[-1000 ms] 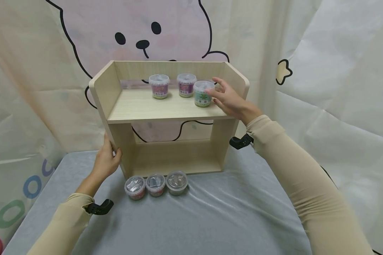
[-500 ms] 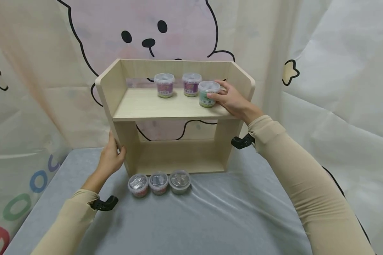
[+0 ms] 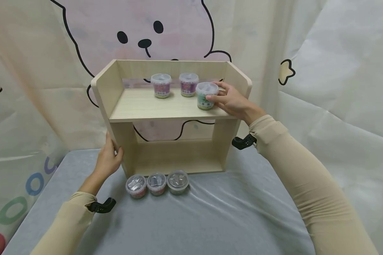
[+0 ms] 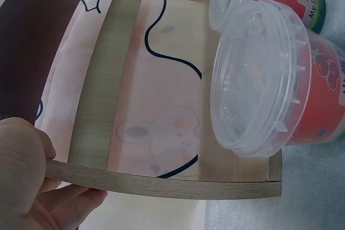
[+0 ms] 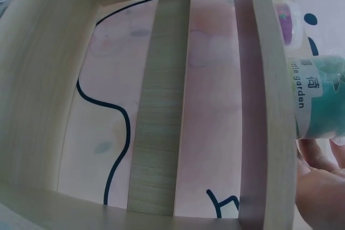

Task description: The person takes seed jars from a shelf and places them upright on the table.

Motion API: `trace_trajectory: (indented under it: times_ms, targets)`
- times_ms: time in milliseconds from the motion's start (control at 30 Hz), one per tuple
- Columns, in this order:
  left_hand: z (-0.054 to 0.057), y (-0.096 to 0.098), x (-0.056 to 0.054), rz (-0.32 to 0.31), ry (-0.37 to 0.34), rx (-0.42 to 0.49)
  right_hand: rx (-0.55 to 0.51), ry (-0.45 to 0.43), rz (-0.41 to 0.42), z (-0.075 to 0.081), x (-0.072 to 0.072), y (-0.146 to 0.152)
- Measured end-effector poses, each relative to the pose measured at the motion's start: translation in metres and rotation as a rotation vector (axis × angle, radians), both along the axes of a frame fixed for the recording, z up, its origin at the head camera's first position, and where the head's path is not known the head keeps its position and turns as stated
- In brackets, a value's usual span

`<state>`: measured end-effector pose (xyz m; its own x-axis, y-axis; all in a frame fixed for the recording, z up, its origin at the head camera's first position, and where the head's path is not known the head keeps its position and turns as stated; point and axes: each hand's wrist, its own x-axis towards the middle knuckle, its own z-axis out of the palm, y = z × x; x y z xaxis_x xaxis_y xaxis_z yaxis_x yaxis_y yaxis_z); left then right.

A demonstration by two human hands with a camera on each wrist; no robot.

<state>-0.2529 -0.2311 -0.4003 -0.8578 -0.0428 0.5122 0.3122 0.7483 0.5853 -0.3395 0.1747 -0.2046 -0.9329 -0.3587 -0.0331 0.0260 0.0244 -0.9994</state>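
My right hand [image 3: 234, 102] pinches a clear-lidded plastic tub with a green label [image 3: 203, 99], thumb in front and fingers behind it, at the right of the upper board. This tub [image 5: 323, 98] also shows at the right edge of the right wrist view. Two purple-labelled tubs, one at left [image 3: 161, 86] and one in the middle [image 3: 188, 85], stand behind it. The pale wooden shelf [image 3: 140, 108] has its left side panel gripped by my left hand [image 3: 108, 159]. In the left wrist view that hand [image 4: 38, 181] has its thumb and fingers on opposite faces of the panel.
Three lidded tubs stand in a row on the blue-grey tablecloth [image 3: 210, 219] before the shelf: left [image 3: 136, 186], middle [image 3: 156, 183], right [image 3: 178, 182]. At least one has a red label. A printed curtain [image 3: 255, 42] hangs behind the shelf.
The right hand's raised fingers have come down around the green-labelled tub, which has shifted slightly towards the shelf's front edge. The left hand keeps its grip on the shelf panel.
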Motion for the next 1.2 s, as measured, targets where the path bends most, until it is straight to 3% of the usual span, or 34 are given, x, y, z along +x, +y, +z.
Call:
trace_trajectory:
  times_ms: [167,700,1200]
  targets:
    - [0.0,0.0,0.0,-0.015,0.007,0.005,-0.011,0.02,0.004,0.001,0.006,0.003]
    - [-0.001,0.0,0.001,-0.012,0.012,-0.002,0.129,0.175,0.078,0.004,0.043,0.001]
    - [-0.001,-0.001,0.001,-0.006,-0.013,-0.01,0.1,0.268,0.229,-0.015,0.07,-0.003]
